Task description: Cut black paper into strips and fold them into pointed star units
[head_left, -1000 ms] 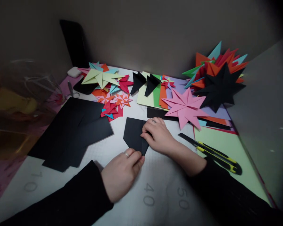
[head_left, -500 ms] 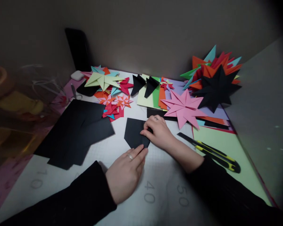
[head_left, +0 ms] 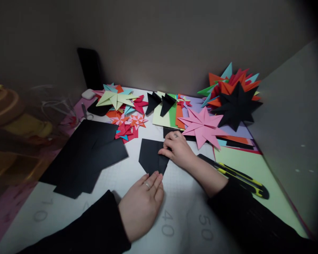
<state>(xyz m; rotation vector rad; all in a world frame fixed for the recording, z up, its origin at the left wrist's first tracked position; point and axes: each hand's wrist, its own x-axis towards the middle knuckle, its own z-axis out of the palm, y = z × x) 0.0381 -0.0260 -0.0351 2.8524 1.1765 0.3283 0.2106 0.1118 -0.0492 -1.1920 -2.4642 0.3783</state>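
Observation:
A folded sheet of black paper lies on the white gridded mat, with two corners turned in at its near end. My left hand, a ring on one finger, rests flat with its fingertips at the paper's near point. My right hand has curled fingers and thumb closed at the paper's right edge, hiding that side. Two small folded black paper pieces stand beyond it. Larger black sheets lie to the left, overlapping.
A yellow-and-black utility knife lies right of my right forearm, on pale green paper. Paper stars, one pink and one black, sit at the back right. More stars and scissors are back left.
My left fingertips have slid slightly toward me, down to the paper's near point. The right hand stays at the right edge. The whole view has shifted a little.

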